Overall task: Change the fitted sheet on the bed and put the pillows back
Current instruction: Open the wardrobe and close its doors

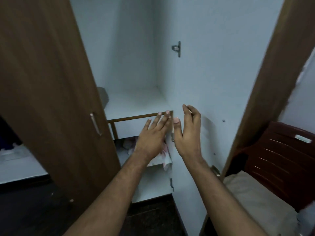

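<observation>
Wardrobe (136, 48) stood open, white inside, its brown doors swung wide either side of the fingers. Off to the right of the fingers sat a dark brown chair (281, 154) with a pale label too blurred to read. Left hand (153, 135) lay flat, fingers (160, 120) straight and together, holding nothing. Right hand (187, 133) was open too, fingers loosely apart. Beneath the left fingers, on a lower shelf, lay a crumpled patterned sheet (162, 159).

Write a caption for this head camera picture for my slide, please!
Both open hands, left hand and right hand, reach into an open wardrobe above folded patterned cloth.
</observation>
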Demonstrator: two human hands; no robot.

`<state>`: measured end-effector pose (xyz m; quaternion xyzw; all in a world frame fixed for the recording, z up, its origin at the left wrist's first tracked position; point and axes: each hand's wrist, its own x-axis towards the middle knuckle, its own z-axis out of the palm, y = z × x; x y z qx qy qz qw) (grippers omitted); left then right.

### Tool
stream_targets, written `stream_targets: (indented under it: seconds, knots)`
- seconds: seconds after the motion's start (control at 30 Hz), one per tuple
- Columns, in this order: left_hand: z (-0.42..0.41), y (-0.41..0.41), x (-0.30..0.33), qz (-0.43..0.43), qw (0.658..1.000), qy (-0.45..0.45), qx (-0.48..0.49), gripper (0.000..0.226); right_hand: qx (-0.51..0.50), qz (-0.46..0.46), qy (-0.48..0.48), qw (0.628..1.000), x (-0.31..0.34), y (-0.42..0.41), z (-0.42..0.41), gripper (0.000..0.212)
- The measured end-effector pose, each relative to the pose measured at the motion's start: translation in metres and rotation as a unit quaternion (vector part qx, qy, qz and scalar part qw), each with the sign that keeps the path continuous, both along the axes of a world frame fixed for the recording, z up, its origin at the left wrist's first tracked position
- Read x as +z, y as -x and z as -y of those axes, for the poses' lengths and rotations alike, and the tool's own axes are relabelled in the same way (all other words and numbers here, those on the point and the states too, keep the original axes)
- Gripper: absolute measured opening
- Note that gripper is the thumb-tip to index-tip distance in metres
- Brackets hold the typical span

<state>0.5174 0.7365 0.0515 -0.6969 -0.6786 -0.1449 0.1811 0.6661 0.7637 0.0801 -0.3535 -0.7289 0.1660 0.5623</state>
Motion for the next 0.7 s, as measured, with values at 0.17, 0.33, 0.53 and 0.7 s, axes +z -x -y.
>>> stream_targets:
  seconds: [0.17, 0.33, 0.53, 0.7]
  knots:
    - [0.037, 0.082, 0.024, -0.041, 0.996, 0.013, 0.079, 0.072, 0.032, 0.054, 0.05, 0.997, -0.012, 0.075, -0.009, 0.065]
    - [0.066, 0.164, 0.04, -0.08, 0.988, -0.013, 0.13, 0.071, 0.069, 0.086, 0.071, 0.991, -0.01, 0.157, 0.002, 0.071]
    - [0.085, 0.236, 0.064, -0.15, 0.971, 0.009, 0.186, 0.073, 0.137, 0.128, 0.074, 0.98, -0.01, 0.232, -0.001, 0.072]
    - [0.062, 0.28, 0.096, -0.276, 0.944, -0.025, 0.179, 0.07, 0.192, 0.143, 0.052, 0.969, -0.003, 0.279, -0.04, 0.07]
